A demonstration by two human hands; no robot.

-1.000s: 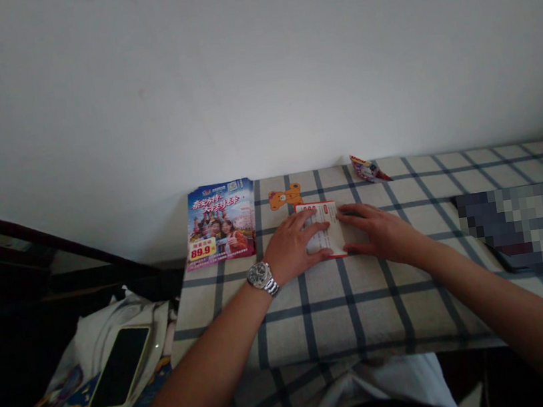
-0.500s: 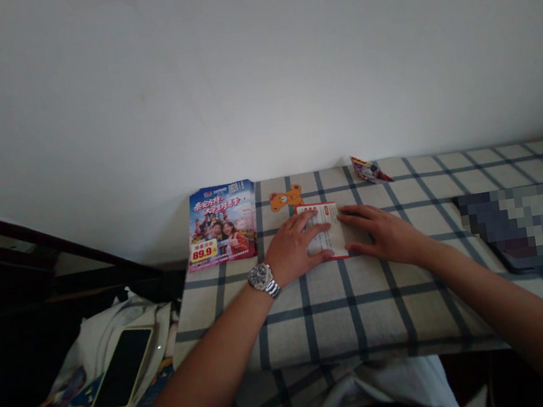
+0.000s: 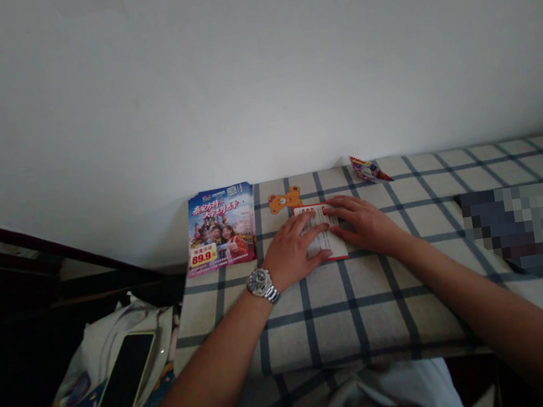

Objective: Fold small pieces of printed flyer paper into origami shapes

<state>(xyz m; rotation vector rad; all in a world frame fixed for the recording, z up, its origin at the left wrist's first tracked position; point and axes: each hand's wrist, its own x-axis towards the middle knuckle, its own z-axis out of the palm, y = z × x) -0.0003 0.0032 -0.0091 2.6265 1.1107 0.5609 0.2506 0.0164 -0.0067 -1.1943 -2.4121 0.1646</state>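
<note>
A white folded leaflet with red edges and small print lies flat on the checked tablecloth. My left hand, with a metal watch at the wrist, rests on its left part with the fingers spread. From the right, my right hand lies over the leaflet's upper right part, fingers stretched out and fingertips close to those of the left. Just behind the leaflet is an orange bear picture on the cloth. Parts of the leaflet are hidden under both hands.
A stack of colourful flyers lies at the table's left end. By the wall stands a small folded colourful paper. A blurred-out dark flat object is on the right. Below left, a phone rests on pale cloth.
My right hand has slid left and slightly away from me, from the leaflet's right edge onto its upper right part. My left hand stays nearly in place.
</note>
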